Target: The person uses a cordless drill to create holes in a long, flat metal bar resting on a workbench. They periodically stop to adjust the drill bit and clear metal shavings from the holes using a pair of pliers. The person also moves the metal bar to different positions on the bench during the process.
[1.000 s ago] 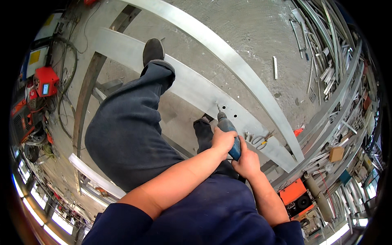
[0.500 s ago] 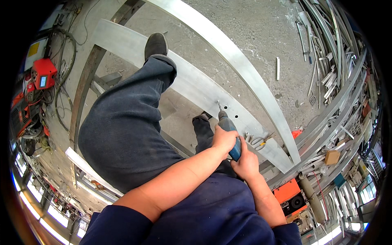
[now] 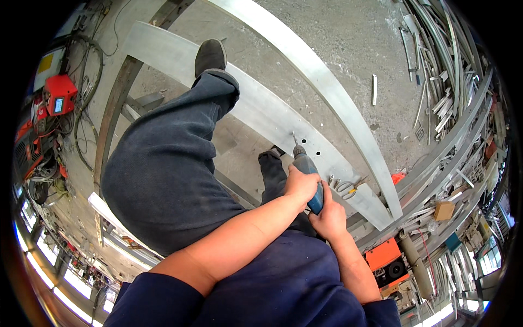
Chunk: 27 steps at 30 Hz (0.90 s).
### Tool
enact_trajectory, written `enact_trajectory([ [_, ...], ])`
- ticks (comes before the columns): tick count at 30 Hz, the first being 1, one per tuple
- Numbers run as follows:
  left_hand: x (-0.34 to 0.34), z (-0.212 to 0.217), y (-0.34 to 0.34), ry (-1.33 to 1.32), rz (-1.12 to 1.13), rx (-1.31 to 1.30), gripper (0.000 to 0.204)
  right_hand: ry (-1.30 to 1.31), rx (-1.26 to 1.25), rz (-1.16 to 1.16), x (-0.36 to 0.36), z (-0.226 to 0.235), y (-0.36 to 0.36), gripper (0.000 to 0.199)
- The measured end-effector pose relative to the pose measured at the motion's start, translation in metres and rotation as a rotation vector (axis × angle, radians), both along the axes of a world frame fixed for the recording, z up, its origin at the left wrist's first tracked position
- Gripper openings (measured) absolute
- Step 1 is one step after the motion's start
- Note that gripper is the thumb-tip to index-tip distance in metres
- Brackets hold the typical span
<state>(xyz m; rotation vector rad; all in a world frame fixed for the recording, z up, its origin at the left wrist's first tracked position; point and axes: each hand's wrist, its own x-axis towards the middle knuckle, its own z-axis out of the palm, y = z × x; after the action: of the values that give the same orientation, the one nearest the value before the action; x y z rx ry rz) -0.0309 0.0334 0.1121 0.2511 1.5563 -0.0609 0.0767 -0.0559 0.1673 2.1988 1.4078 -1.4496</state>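
Observation:
A blue-and-grey power drill (image 3: 306, 166) is gripped by both hands. My left hand (image 3: 301, 183) wraps around the front of its body, and my right hand (image 3: 330, 215) closes on its rear end. The bit touches or nearly touches the flat silver metal bar (image 3: 256, 106), just left of two dark round holes in it. My shoe (image 3: 210, 56) rests on the same bar farther up. Close to the drill, scissors with a yellow-and-black handle (image 3: 348, 193) and a few small metal bits lie on the bar. How my right fingers sit on the drill is partly hidden.
A second long metal bar (image 3: 321, 71) runs beyond the first. Brown steel beams (image 3: 113, 109) support the work. Metal offcuts (image 3: 441, 92) pile up on the right. A red machine with a small screen (image 3: 60, 95) and cables stand left. An orange box (image 3: 385, 261) is near my right arm.
The view has shifted slightly. Both hands keep hold of the drill, and its bit stays at about the same spot beside the two holes.

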Motion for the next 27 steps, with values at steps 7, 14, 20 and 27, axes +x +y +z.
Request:
enact_trajectory([
  [7,0.001,0.004,0.002,0.009,0.042,-0.015,0.071,-0.039,-0.017,0.029,0.000,-0.001,0.004,0.095],
  [14,-0.002,-0.038,0.002,-0.146,0.188,-0.234,0.039,-0.087,-0.025,0.091,-0.001,0.004,0.029,0.094],
  [20,-0.001,-0.029,0.029,-0.099,0.040,-0.248,0.046,-0.104,-0.135,0.071,-0.005,0.006,0.046,0.095],
  [27,-0.010,-0.040,0.034,-0.120,0.047,-0.283,0.052,-0.108,-0.225,0.103,-0.012,0.012,0.068,0.095],
])
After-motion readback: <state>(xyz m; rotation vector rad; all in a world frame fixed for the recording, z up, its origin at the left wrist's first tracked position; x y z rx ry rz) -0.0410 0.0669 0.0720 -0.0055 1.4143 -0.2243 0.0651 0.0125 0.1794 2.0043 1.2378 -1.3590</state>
